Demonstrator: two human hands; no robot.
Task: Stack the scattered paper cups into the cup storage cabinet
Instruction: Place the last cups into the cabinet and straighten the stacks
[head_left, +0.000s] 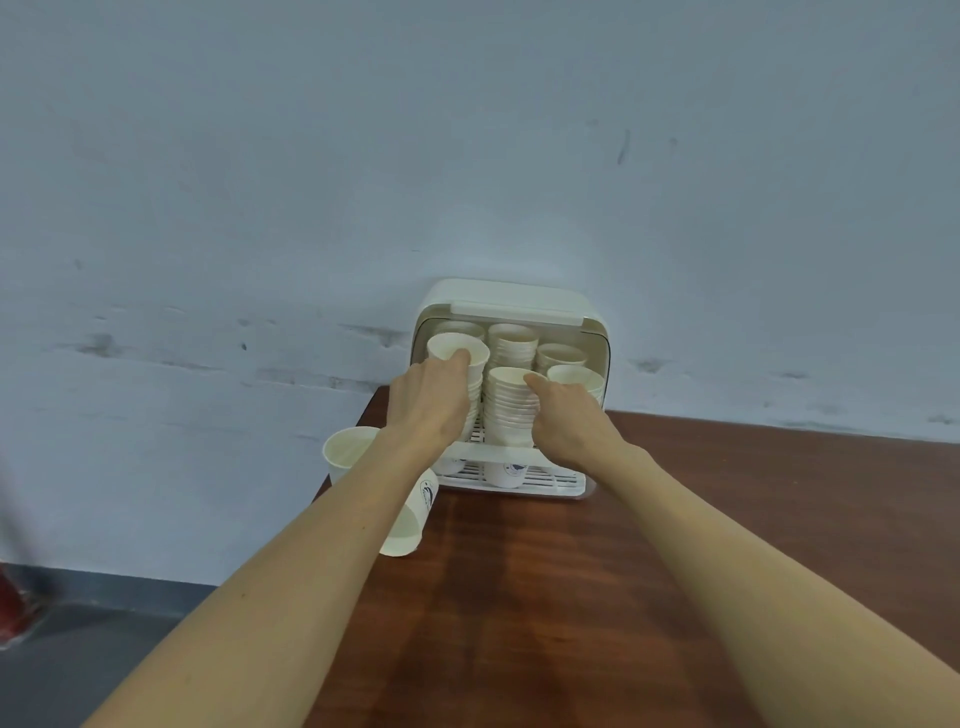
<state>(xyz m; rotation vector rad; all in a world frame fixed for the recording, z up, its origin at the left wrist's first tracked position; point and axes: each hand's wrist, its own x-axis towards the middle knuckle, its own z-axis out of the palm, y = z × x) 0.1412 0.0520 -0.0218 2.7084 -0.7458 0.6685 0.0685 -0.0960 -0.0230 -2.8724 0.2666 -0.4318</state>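
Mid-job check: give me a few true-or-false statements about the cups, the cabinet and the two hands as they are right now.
1. The cup storage cabinet is open at the front. True.
2. The left hand grips the top cup of the front left stack. True.
3. The right hand lies flat on the table. False: it is at the front middle stack in the cabinet.
4. No cups are left outside the cabinet. False: an upright cup and a cup on its side remain to the left of the cabinet.
5. The cabinet holds several stacks of cups. True.
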